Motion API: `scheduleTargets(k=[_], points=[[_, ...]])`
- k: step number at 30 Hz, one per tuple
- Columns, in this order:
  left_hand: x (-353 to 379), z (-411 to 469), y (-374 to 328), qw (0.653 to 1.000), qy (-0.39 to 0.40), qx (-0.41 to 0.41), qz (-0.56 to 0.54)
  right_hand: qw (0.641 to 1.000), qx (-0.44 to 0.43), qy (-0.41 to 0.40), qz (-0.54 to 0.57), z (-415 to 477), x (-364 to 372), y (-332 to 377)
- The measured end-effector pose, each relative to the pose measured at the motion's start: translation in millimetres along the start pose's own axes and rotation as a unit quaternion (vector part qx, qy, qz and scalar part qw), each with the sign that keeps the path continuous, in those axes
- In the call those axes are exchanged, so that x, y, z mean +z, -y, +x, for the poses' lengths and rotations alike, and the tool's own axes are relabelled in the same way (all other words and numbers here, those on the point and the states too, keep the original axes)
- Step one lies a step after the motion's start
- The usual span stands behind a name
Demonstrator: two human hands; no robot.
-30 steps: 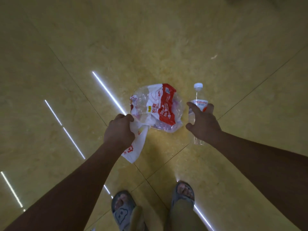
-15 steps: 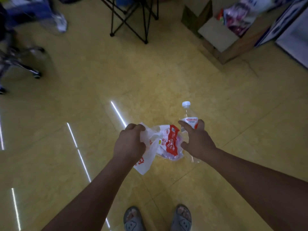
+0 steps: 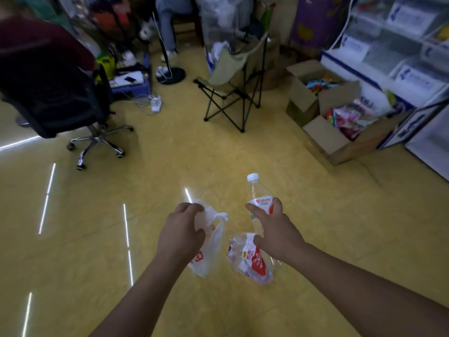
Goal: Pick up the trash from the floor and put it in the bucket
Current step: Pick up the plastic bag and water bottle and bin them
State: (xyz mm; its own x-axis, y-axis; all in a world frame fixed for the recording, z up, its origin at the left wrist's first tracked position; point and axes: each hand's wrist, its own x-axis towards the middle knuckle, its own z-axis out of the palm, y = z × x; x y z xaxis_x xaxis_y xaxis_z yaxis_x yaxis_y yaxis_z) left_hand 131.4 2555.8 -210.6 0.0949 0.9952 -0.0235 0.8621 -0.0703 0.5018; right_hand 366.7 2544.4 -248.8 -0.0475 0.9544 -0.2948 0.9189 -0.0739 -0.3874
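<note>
Red-printed wrapper (image 3: 250, 261) perhaps dropped rightward | left fingers (image 3: 188, 207) pinch bag (image 3: 211, 249) | right fingers (image 3: 255, 209) grip bottle (image 3: 257, 190)

Plastic bag (image 3: 213, 244) hangs left of bottle (image 3: 262, 201) and wrapper (image 3: 252, 261).

A white red-printed bag (image 3: 209, 251) hangs from the left hand (image 3: 179, 235), while the right hand (image 3: 275, 232) holds a clear white-capped bottle (image 3: 263, 201) upright, with a crumpled red-printed wrapper (image 3: 252, 261) just beneath.

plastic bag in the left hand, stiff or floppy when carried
Probably floppy: the plastic bag hangs limp and creased below the left hand. Likely very light, since it looks thin and translucent. Could sway as it is carried.
</note>
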Motion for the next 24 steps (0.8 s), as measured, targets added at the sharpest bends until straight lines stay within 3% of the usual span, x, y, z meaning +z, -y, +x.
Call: scheduleTargets(k=[12,24], points=[[-123.5,-45.9,2.7,0.996,-0.091,-0.024,0.006,0.995,-0.094,-0.02,-0.029,-32.3,-63.0,109.3],[-222.7,-141.1,78.4,0.988,-0.141,-0.055,0.018,0.983,-0.167,-0.031,-0.064,-83.5,-51.0,243.2]])
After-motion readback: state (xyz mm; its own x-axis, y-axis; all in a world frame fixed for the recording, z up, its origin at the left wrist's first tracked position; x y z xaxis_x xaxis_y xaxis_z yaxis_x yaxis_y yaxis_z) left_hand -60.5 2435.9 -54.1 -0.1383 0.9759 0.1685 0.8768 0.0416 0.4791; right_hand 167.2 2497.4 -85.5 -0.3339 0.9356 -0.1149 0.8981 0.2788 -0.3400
